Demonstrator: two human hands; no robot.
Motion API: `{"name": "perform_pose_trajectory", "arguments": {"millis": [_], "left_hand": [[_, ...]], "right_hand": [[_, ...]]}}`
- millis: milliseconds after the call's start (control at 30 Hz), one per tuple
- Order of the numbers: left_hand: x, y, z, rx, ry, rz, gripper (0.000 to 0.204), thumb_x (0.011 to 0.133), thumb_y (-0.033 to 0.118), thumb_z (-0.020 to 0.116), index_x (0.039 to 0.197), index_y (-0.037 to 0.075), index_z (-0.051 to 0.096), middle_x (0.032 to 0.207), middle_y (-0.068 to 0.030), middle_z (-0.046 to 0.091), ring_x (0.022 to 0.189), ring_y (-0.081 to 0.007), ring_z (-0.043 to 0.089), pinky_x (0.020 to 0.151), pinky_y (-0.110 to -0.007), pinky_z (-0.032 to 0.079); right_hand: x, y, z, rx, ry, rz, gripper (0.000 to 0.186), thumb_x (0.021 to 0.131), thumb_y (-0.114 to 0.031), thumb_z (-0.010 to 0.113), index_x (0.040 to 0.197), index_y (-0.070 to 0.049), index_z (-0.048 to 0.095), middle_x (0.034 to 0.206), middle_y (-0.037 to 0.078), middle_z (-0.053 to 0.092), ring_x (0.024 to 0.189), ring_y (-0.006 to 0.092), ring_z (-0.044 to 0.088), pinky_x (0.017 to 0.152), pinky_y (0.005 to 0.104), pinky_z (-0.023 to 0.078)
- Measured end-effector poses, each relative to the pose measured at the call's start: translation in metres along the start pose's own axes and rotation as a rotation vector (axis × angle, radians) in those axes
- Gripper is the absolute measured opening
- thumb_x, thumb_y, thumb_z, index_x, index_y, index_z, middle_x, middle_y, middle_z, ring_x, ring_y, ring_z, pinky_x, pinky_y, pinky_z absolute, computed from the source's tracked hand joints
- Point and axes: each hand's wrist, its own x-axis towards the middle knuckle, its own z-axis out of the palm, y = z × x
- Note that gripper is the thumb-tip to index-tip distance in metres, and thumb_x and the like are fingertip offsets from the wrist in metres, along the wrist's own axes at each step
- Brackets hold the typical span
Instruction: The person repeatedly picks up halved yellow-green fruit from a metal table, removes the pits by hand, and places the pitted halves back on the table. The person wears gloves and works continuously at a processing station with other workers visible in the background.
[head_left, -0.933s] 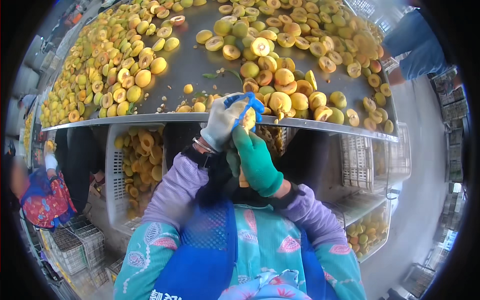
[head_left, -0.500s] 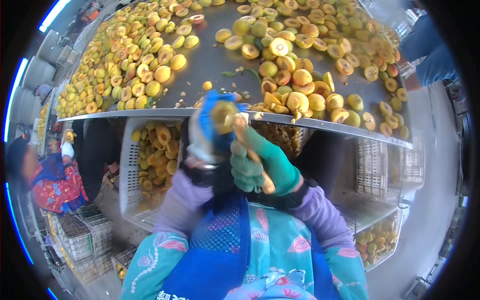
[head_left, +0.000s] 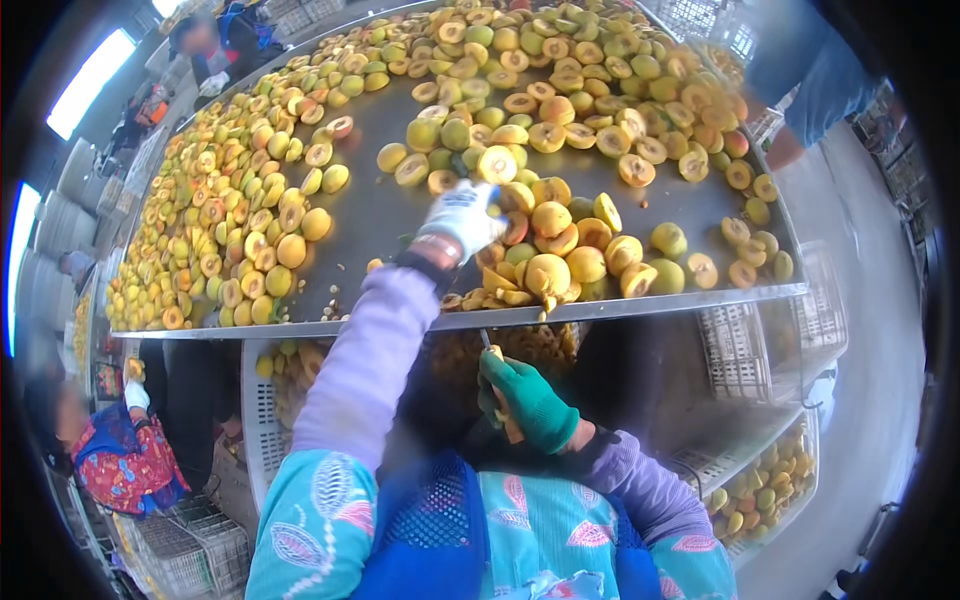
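Workroom with a grey metal table (head_left: 365,205), loaded with yellow-green fruit (head_left: 551,220), many pieces halved; a white crate (head_left: 261,410) stands below the near edge. Left hand (head_left: 460,217), white glove with blue on it, is out over the table at the near-middle fruit cluster (blurred, can't tell if fingers are spread or pinching). Right hand (head_left: 530,402), green glove, is low in front of the table edge, fingers curled round a wooden-handled tool (head_left: 511,430), thin metal tip up toward the rim. Co-worker (head_left: 130,455) at left, patterned red sleeve.
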Motion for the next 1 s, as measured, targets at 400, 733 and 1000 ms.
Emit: {"name": "perform_pose_trajectory", "arguments": {"millis": [400, 733, 1000], "left_hand": [[-0.109, 0.016, -0.059, -1.7, -0.3, -0.337, 0.053, 0.103, 0.04, 0.04, 0.13, -0.004, 0.053, 0.106, -0.0138, 0.069, 0.08, -0.0185, 0.068, 0.064, -0.027, 0.055], [-0.134, 0.052, -0.031, -1.154, 0.329, -0.089, 0.03, 0.101, 0.024, 0.049, 0.103, 0.002, 0.069, 0.093, -0.0106, 0.07, 0.08, -0.0194, 0.066, 0.074, -0.032, 0.052], [-0.128, 0.043, -0.039, -0.77, 0.184, 0.059, 0.025, 0.098, 0.016, 0.051, 0.108, -0.002, 0.065, 0.095, -0.015, 0.071, 0.08, -0.0245, 0.069, 0.078, -0.032, 0.054]], "right_hand": [[0.019, -0.03, -0.004, -0.727, 0.357, -0.72, 0.034, 0.096, -0.035, 0.059, 0.099, -0.001, 0.053, 0.07, 0.02, 0.062, 0.066, 0.0388, 0.065, 0.055, 0.0462, 0.046], [0.013, -0.013, 0.02, -0.925, 0.425, -0.803, 0.034, 0.096, -0.033, 0.058, 0.099, -0.001, 0.048, 0.067, 0.025, 0.061, 0.063, 0.0462, 0.062, 0.052, 0.0535, 0.046], [0.014, 0.0, 0.021, -0.781, 0.376, -0.802, 0.031, 0.097, -0.028, 0.057, 0.104, 0.001, 0.049, 0.07, 0.024, 0.062, 0.062, 0.0433, 0.063, 0.05, 0.0504, 0.047]]}}
